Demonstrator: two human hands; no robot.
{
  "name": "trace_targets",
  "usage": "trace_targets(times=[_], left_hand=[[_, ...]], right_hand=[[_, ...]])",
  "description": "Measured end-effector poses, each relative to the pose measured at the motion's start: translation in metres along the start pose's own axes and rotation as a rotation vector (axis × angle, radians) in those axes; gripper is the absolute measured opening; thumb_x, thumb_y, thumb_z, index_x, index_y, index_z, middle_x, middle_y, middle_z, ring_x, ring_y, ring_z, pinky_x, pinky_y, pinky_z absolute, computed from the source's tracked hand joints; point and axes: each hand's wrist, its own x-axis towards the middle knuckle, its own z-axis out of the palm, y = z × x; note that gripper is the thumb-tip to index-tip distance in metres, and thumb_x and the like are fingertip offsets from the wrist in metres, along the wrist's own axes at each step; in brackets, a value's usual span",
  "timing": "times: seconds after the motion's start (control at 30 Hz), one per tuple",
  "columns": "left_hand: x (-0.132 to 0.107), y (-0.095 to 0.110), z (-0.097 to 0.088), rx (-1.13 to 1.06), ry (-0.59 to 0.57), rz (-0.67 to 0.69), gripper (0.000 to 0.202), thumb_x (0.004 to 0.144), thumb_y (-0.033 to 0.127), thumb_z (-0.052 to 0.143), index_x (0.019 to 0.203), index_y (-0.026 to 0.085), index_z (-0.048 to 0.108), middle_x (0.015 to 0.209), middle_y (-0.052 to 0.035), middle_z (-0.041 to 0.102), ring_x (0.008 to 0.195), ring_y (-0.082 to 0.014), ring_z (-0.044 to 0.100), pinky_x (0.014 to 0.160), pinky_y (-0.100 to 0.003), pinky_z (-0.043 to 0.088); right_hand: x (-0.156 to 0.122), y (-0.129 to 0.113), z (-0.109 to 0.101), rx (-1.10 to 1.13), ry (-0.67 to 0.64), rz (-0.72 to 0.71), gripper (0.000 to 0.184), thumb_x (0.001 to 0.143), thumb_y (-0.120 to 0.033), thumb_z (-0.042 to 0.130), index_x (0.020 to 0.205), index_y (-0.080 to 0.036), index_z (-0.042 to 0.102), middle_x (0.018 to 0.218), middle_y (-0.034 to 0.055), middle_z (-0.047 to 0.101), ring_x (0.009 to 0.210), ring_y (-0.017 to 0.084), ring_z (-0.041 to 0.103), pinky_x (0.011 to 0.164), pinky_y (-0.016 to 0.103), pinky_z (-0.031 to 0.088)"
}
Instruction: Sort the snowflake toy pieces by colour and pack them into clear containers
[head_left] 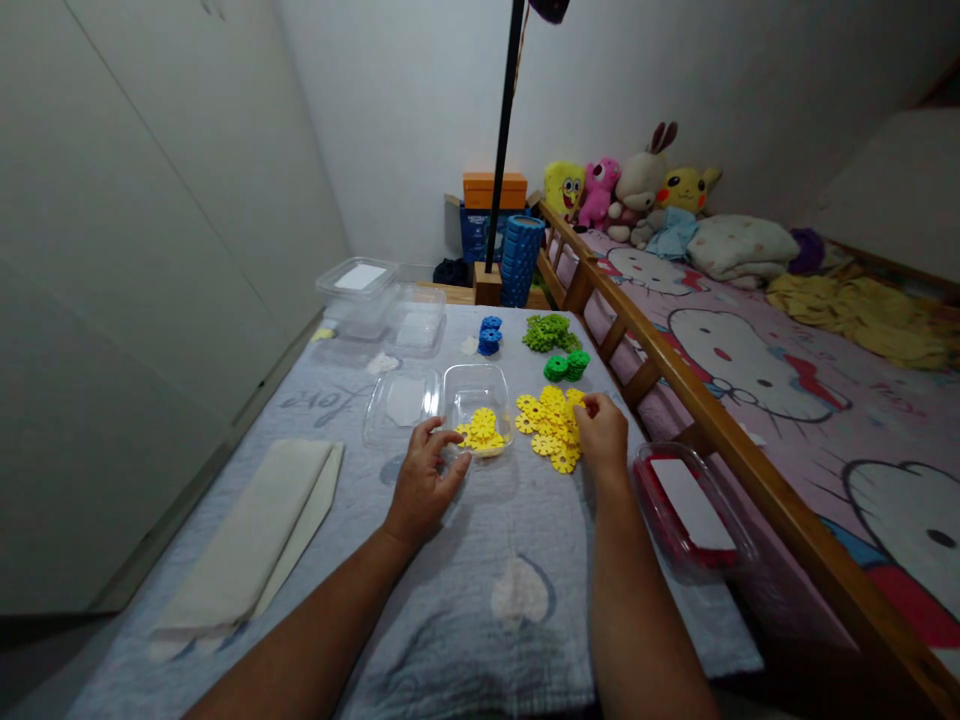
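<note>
A clear plastic box stands open on the cloth-covered table, with several yellow flower-shaped snowflake discs inside. My left hand is at its near left corner, thumb and fingers apart, holding nothing. To the right of the box lies a loose pile of yellow snowflake discs. At the pile's right edge my right hand is closed in a pinch on a yellow disc, partly hidden by the fingers. The box's clear lid lies to the left, behind my left hand.
Behind the yellow pile are dark green discs, light green pieces and blue discs. Clear boxes stand at the back left. Folded cloth lies left; a lidded box of red pieces sits right, beside the wooden bed rail.
</note>
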Motion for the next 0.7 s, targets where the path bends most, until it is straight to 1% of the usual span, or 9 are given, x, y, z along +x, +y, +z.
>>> trace_targets(times=[0.1, 0.17, 0.2, 0.27, 0.33, 0.4, 0.53, 0.63, 0.7], left_hand=[[0.0, 0.0, 0.0, -0.002, -0.003, 0.0, 0.025, 0.09, 0.04, 0.061, 0.104, 0.021, 0.068, 0.135, -0.0137, 0.05, 0.124, -0.0282, 0.058, 0.083, -0.037, 0.06], [-0.001, 0.001, -0.001, -0.002, -0.003, 0.001, 0.024, 0.089, 0.04, 0.061, 0.103, 0.021, 0.068, 0.135, -0.0139, 0.05, 0.125, -0.0284, 0.058, 0.083, -0.036, 0.06], [-0.001, 0.001, -0.001, -0.002, -0.002, 0.002, 0.024, 0.089, 0.039, 0.061, 0.103, 0.021, 0.068, 0.135, -0.0138, 0.05, 0.125, -0.0284, 0.058, 0.083, -0.036, 0.06], [-0.001, 0.002, -0.001, 0.0, 0.002, 0.004, 0.023, 0.089, 0.039, 0.062, 0.103, 0.021, 0.068, 0.135, -0.0135, 0.051, 0.126, -0.0285, 0.057, 0.082, -0.036, 0.06], [-0.001, 0.003, -0.002, 0.002, 0.008, 0.009, 0.023, 0.089, 0.039, 0.062, 0.102, 0.021, 0.068, 0.134, -0.0133, 0.051, 0.126, -0.0287, 0.057, 0.082, -0.036, 0.06], [-0.001, 0.003, -0.002, 0.002, 0.015, 0.013, 0.023, 0.089, 0.038, 0.062, 0.102, 0.021, 0.068, 0.134, -0.0132, 0.052, 0.125, -0.0286, 0.058, 0.082, -0.036, 0.06], [0.0, 0.002, -0.001, 0.0, 0.011, 0.015, 0.023, 0.089, 0.038, 0.062, 0.103, 0.021, 0.069, 0.134, -0.0131, 0.052, 0.122, -0.028, 0.06, 0.082, -0.036, 0.06], [0.0, 0.002, -0.001, 0.006, 0.006, 0.012, 0.023, 0.089, 0.038, 0.062, 0.104, 0.021, 0.069, 0.134, -0.0133, 0.051, 0.123, -0.0282, 0.059, 0.083, -0.036, 0.06], [0.0, 0.002, -0.001, 0.007, 0.004, 0.008, 0.024, 0.089, 0.038, 0.062, 0.104, 0.021, 0.069, 0.135, -0.0132, 0.051, 0.124, -0.0282, 0.059, 0.083, -0.036, 0.06]], right_hand=[[-0.011, -0.018, 0.01, 0.395, -0.056, -0.069, 0.021, 0.08, -0.035, 0.061, 0.089, -0.018, 0.069, 0.082, 0.0038, 0.072, 0.077, 0.02, 0.064, 0.073, 0.03, 0.048], [-0.023, -0.034, 0.017, 0.524, -0.136, -0.139, 0.023, 0.083, -0.039, 0.061, 0.089, -0.019, 0.069, 0.083, 0.0029, 0.071, 0.078, 0.019, 0.064, 0.074, 0.03, 0.049], [-0.029, -0.042, 0.02, 0.533, -0.165, -0.191, 0.022, 0.084, -0.039, 0.061, 0.089, -0.019, 0.07, 0.084, 0.0028, 0.071, 0.08, 0.019, 0.064, 0.076, 0.03, 0.049], [-0.041, -0.056, 0.025, 0.452, -0.185, -0.322, 0.016, 0.087, -0.033, 0.06, 0.086, -0.021, 0.071, 0.088, 0.0035, 0.07, 0.087, 0.02, 0.063, 0.083, 0.032, 0.049], [-0.049, -0.066, 0.028, 0.294, -0.18, -0.438, 0.014, 0.088, -0.026, 0.06, 0.085, -0.022, 0.073, 0.091, 0.0045, 0.068, 0.093, 0.02, 0.061, 0.089, 0.033, 0.046], [-0.053, -0.072, 0.031, 0.123, -0.189, -0.495, 0.015, 0.089, -0.021, 0.06, 0.086, -0.023, 0.075, 0.091, 0.0047, 0.068, 0.095, 0.021, 0.058, 0.09, 0.034, 0.043], [-0.057, -0.075, 0.036, -0.063, -0.237, -0.538, 0.018, 0.091, -0.018, 0.06, 0.093, -0.024, 0.077, 0.093, 0.0046, 0.072, 0.096, 0.023, 0.056, 0.09, 0.035, 0.039], [-0.053, -0.071, 0.035, -0.032, -0.257, -0.535, 0.022, 0.091, -0.017, 0.057, 0.098, -0.023, 0.077, 0.098, 0.0047, 0.075, 0.098, 0.022, 0.059, 0.092, 0.035, 0.039], [-0.045, -0.064, 0.03, -0.003, -0.218, -0.493, 0.025, 0.092, -0.016, 0.053, 0.098, -0.021, 0.076, 0.099, 0.0056, 0.075, 0.098, 0.022, 0.06, 0.092, 0.034, 0.041]])
